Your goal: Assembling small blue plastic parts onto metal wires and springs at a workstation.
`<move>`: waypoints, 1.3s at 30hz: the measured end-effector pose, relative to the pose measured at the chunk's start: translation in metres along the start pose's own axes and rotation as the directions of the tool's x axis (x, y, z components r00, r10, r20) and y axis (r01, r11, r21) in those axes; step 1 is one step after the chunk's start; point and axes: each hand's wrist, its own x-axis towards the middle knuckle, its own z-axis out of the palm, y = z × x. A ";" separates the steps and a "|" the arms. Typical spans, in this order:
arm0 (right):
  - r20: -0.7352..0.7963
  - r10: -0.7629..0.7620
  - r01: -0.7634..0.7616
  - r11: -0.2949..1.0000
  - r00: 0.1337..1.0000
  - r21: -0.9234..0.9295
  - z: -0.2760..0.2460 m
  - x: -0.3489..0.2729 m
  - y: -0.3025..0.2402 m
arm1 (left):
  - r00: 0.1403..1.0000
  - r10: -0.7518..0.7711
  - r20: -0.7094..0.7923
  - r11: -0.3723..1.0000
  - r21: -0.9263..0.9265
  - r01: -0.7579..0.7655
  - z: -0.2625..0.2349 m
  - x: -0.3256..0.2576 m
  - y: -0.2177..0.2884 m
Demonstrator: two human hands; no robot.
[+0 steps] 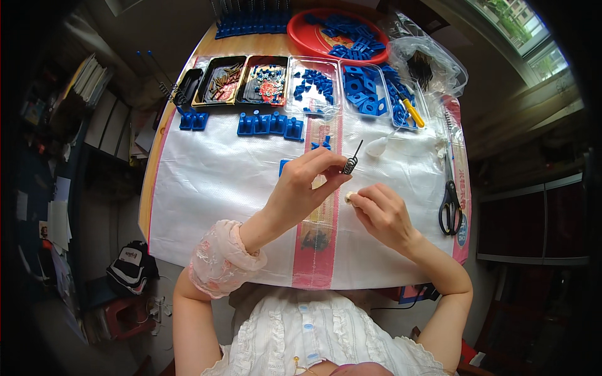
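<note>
Between thumb and fingertips, my left hand [300,183] holds a black coil spring [350,165] with a straight end pointing up. My right hand [384,213] is closed just below and to the right of it, pinching a small cream-coloured piece [348,198] that I cannot make out well. The two hands are apart, over the white woven sheet [213,188]. Partly hidden behind my left hand lies a blue plastic part [284,167]. A few small blue pieces [322,143] lie just beyond it, and a white squeeze bulb [376,147] rests to their right.
Farther back sit black trays of brass-coloured screws [226,81] and nuts [266,83], and see-through boxes of blue parts [364,91]. Blue blocks [269,124] stand in a row before them. Black-handled scissors [449,210] and a yellow-handled screwdriver [411,111] lie right. A red basin [301,41] stands behind.
</note>
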 end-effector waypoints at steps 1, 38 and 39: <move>-0.012 -0.075 0.076 0.997 0.997 0.019 0.007 0.003 0.000 | 1.000 0.000 -0.002 1.000 0.009 0.000 -0.001 -0.001 0.000; -0.019 -0.145 0.144 0.989 0.989 -0.028 0.038 0.008 0.006 | 1.000 0.004 -0.016 1.000 -0.005 -0.004 -0.001 -0.001 -0.002; -0.022 -0.139 0.139 0.990 0.990 -0.022 0.038 0.008 0.006 | 1.000 0.007 -0.016 1.000 -0.005 -0.007 -0.001 -0.001 -0.002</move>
